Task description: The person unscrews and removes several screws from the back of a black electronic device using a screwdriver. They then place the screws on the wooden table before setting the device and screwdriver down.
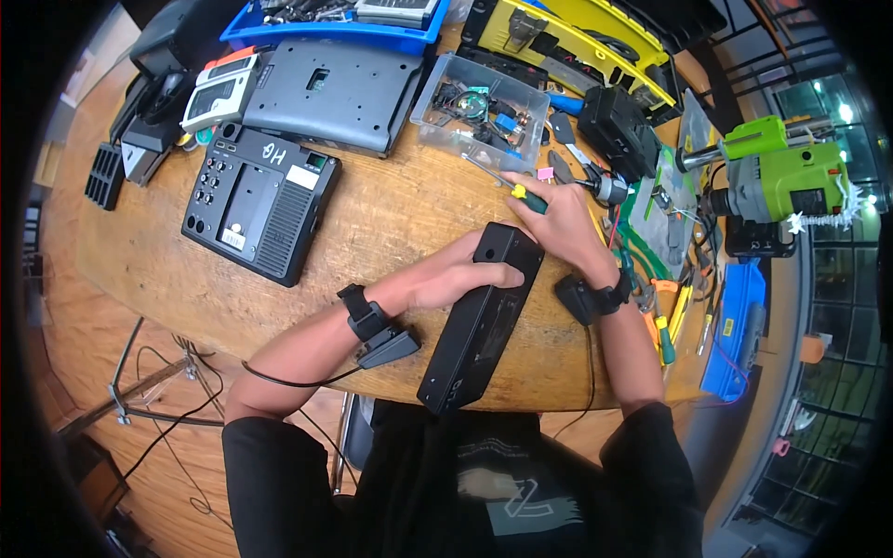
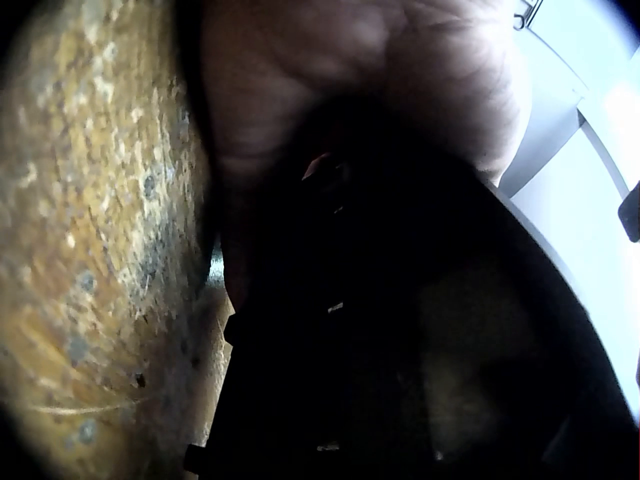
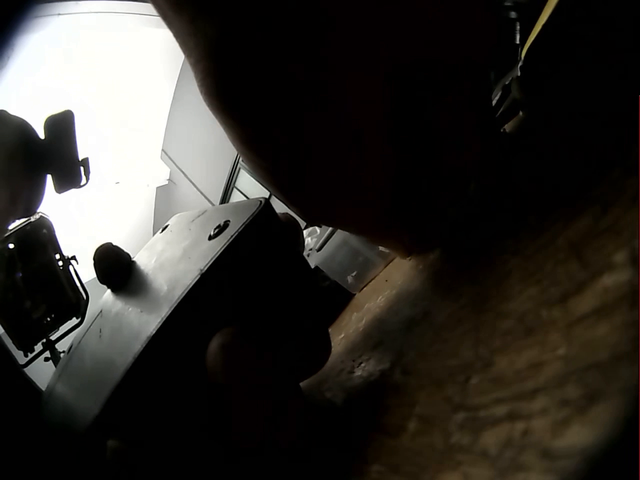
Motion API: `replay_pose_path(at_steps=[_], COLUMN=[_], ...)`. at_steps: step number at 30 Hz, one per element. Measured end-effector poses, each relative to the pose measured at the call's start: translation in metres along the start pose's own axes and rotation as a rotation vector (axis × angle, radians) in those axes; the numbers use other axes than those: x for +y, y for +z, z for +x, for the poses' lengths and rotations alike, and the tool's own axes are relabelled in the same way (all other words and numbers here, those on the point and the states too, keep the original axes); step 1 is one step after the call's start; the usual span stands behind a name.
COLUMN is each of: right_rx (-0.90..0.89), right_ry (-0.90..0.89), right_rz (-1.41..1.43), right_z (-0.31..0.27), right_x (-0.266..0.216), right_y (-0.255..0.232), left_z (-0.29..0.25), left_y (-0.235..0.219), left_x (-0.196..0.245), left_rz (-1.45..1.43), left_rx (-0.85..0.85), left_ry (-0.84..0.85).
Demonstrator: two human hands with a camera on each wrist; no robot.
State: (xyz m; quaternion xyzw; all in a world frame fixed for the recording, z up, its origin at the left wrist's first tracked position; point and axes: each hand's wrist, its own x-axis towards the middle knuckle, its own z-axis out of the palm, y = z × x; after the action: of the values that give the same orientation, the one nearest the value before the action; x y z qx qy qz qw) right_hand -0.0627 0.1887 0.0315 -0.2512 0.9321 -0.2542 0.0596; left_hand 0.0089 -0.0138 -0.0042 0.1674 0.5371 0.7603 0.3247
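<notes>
Box (image 1: 473,346) at bench's (image 1: 372,209) six-o'clock edge, clasped in left hand (image 1: 458,278); screwdriver (image 1: 532,199) gripped in right hand (image 1: 566,221), tip toward ten (away from box). Likely steadying; next, presumably, swinging tip boxward.

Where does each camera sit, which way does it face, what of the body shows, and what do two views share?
Head: on the head, facing forward and down over the table and black box; both arms, left hand, right hand.
Left wrist: on that wrist, facing along the box; the palm.
Right wrist: on that wrist, facing the box; a dark silhouette, probably the hand.
Head and right wrist share box and table.
</notes>
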Motion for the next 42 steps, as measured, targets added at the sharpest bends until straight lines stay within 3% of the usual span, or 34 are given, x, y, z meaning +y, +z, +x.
replay_pose_path(at_steps=[3,9,12,15,21,42], right_rx=[0.009,0.148,0.143,0.026,0.111,0.223], right_ry=[0.028,0.010,-0.025,0.079,0.100,0.112], right_rz=[-0.063,0.124,0.096,0.100,0.189,0.079], right_z=[0.002,0.004,0.004,-0.001,-0.010,-0.007], right_x=[0.003,0.015,0.018,0.006,0.013,0.010], right_y=[0.004,0.014,0.014,0.003,0.007,0.018], left_z=[0.001,0.001,0.002,0.002,0.001,0.000], left_y=[0.001,0.001,-0.001,-0.001,0.000,-0.002], left_x=[-0.002,0.000,-0.001,-0.002,0.002,0.001], left_rz=[-0.002,0.035,0.043,0.041,0.039,-0.008], left_rx=[0.027,0.037,0.022,0.027,0.042,0.089], left_ry=[0.037,0.031,0.010,-0.006,-0.019,-0.001])
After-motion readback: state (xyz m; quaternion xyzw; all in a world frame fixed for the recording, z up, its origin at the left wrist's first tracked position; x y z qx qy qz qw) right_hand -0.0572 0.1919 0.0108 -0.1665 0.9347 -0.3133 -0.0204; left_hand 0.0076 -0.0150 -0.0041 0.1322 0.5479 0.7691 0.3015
